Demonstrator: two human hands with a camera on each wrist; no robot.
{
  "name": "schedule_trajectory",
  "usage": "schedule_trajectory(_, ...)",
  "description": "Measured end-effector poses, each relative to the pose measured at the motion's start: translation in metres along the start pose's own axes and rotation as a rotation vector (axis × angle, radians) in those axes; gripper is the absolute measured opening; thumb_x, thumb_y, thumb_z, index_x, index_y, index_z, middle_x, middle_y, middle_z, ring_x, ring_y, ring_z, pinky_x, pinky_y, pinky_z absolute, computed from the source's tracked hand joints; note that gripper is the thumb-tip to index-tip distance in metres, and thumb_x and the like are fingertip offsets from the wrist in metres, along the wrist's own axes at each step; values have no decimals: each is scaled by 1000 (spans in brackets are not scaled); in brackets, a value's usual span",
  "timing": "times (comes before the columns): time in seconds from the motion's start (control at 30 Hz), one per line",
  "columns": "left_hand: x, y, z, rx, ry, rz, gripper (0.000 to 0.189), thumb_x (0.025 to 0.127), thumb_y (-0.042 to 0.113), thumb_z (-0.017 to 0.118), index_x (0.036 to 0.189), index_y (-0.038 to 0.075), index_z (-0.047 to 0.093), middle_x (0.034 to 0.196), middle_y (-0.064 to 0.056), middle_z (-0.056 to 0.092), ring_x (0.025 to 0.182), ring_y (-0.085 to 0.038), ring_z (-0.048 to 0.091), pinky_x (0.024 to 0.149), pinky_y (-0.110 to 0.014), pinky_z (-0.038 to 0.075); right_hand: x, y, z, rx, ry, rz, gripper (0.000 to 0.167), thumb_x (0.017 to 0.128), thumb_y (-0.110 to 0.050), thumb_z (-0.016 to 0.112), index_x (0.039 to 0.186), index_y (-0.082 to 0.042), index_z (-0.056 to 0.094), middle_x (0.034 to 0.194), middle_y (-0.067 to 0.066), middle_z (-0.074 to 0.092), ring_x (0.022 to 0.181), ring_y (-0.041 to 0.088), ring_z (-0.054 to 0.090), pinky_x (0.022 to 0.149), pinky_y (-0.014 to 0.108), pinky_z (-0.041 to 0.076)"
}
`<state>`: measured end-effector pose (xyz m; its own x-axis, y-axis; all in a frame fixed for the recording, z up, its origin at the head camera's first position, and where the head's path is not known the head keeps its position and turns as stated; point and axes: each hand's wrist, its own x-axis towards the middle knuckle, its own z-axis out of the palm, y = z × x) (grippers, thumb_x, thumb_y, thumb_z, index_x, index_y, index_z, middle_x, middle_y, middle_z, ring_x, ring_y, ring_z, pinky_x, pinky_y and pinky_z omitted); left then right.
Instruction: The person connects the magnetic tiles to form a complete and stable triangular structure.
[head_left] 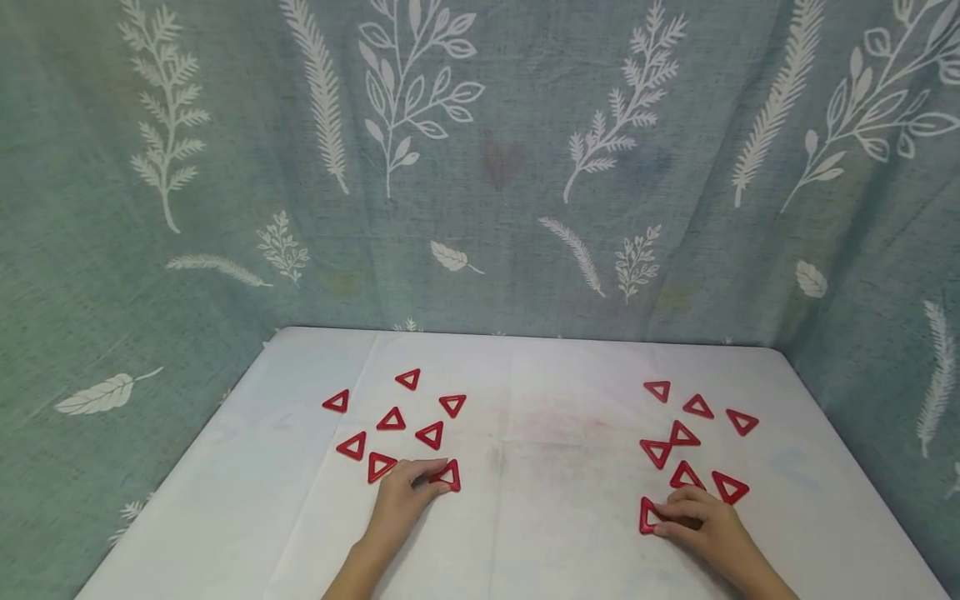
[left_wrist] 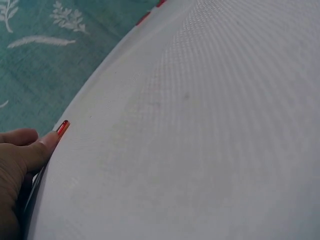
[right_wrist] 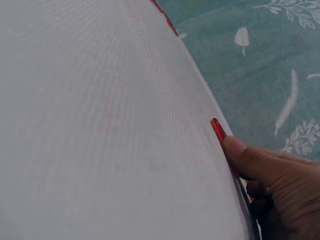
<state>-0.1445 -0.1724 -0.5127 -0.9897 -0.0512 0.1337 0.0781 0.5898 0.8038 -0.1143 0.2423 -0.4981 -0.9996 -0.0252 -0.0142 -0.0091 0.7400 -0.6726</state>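
Curtain print: white leaves and feathery sprigs (head_left: 450, 256) all over the blue-green cloth (head_left: 510, 283) hanging behind and beside the table.
Tabletop: white table (head_left: 562, 533), rounded far corners, some crease lines, and a few faint pinkish smudges around the middle.
Triangle look: red, shiny, hollow frames with slightly rounded corners, all lying at different angles.
Left bunch: seven loose triangles (head_left: 391, 427) scattered on the left half, none touching another.
Right bunch: seven more loose triangles (head_left: 656, 443) over on the right, two of them meeting at the corners.
Left hand: the left hand (head_left: 400, 500) has thumb and fingers pinched on one red triangle (head_left: 457, 477), at the near, inner edge of its bunch.
Right hand: same deal, the right hand (head_left: 701, 521) is pinching another red triangle (head_left: 643, 517) nearest the person, its fingers partly covering a loose one behind.
Wrist cams: both held pieces show up edge-on as thin red slivers, so I honestly can't tell whether they're flat on the table.
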Motion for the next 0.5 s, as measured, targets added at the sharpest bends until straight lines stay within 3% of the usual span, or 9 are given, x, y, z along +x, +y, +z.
schedule_trajectory(0.3, 3, 8, 6, -2, -49, -26, 33, 75, 21, 78, 107, 20, 72, 96, 10, 65, 90, -9, 57, 80, -22, 49, 8, -7, 12, 65, 23, -169, 22, 68, -16, 82, 90, -15, 77, 82, -13, 57, 75, 1, 49, 68, 18, 47)
schedule_trajectory(0.5, 4, 10, 13, 13, -52, 15, 33, 74, 21, 79, 106, 19, 73, 97, 10, 67, 91, -10, 58, 81, -23, 49, 14, -19, 19, 73, 27, -192, 23, 67, -21, 83, 89, -15, 77, 81, -12, 56, 74, 1, 49, 67, 18, 46)
